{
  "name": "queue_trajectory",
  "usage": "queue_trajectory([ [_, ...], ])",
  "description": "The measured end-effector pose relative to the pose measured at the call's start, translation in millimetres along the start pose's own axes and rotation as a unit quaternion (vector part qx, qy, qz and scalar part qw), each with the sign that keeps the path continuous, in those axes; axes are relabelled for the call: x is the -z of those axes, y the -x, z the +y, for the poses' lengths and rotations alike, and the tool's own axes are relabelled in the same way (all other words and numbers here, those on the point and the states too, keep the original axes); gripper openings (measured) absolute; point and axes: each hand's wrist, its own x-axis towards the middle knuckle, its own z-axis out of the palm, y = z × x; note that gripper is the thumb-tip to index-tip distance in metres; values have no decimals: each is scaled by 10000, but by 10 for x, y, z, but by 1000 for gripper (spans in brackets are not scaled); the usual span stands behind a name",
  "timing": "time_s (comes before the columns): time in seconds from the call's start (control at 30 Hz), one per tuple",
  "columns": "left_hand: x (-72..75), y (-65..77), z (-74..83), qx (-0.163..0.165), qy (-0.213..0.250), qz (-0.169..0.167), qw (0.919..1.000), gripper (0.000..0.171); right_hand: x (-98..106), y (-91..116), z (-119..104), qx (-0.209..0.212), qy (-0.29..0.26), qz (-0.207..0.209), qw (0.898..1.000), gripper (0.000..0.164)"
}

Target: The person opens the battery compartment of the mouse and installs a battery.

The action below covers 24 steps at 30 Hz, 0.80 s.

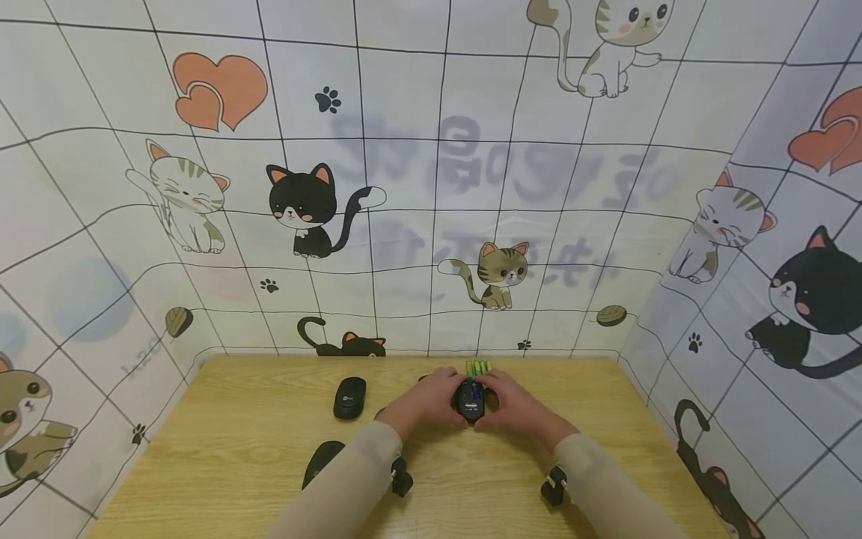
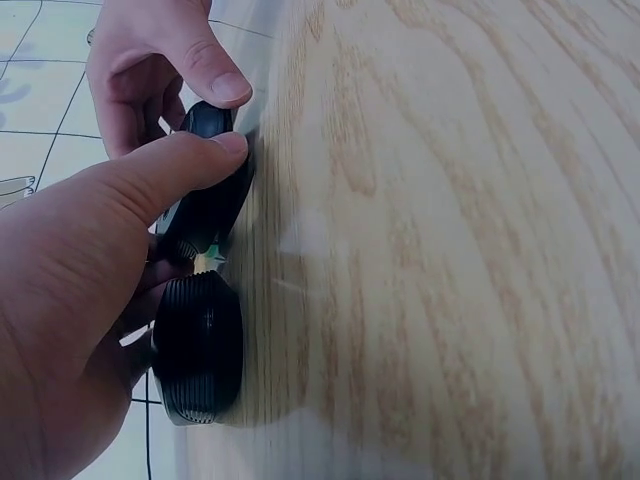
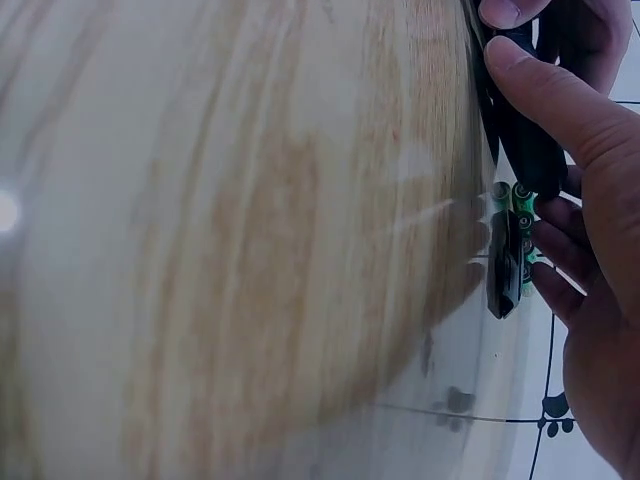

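Both hands hold a black computer mouse (image 1: pixel 471 401) between them, its underside with a pale label facing up. My left hand (image 1: pixel 434 398) grips its left side, thumb along the near end in the left wrist view. On the other side my right hand (image 1: pixel 517 406) pinches it with thumb and fingers. Several green batteries (image 1: pixel 479 367) stand in a row just beyond the mouse. A small thin black piece (image 3: pixel 505 265) lies beside the batteries near my right fingers. Close to my left hand is another black mouse (image 2: pixel 198 350) with ribbed sides.
A black mouse (image 1: pixel 350 397) lies left of my hands on the wooden table (image 1: pixel 256 427). Another dark mouse (image 1: pixel 323 458) is partly covered by my left sleeve. A cat-patterned cloth (image 1: pixel 404 299) rises behind the table and at its sides.
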Motion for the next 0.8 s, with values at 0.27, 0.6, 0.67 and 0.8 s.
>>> queue_trajectory([
  [0.27,18,22,15,59,173,14,9998,85,-2,4,-11,-1,-64,-70,10000,95],
  [0.6,14,29,-31,-60,175,218,9996,85,-10,15,-40,39,-156,58,9999,94],
  [0.67,31,38,-37,-80,177,230,9995,88,-7,15,-45,-7,-243,65,9997,94],
  [0.8,84,75,-59,-48,307,229,9993,94,-3,9,-51,-75,-352,40,9993,91],
])
